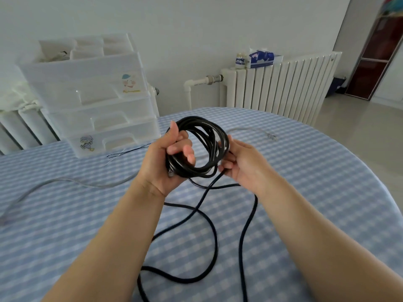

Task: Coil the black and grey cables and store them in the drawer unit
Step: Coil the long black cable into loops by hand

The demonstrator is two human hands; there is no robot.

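A: How are the 2 hands sitting?

B: Both are reaching forward over the table (316,171), held up in front of the drawer unit (93,99). The left hand (168,164) is turned palm-up, fingers curling through the coil of the black cable (197,147) and clamping it. The right hand (242,164) is pinching the coil's opposite side, with the loose strand running under its fingertips.

A: Which way is the coil facing?

B: It is standing roughly upright, its opening facing the camera. The uncoiled tail is trailing down toward the near table edge in loose loops.

A: And the grey cable (72,182)?

B: It is lying flat on the table, stretching left to right in front of the drawer unit and passing behind the hands.

A: Anything in the drawers?

B: All 3 are shut; through the translucent fronts I cannot tell.
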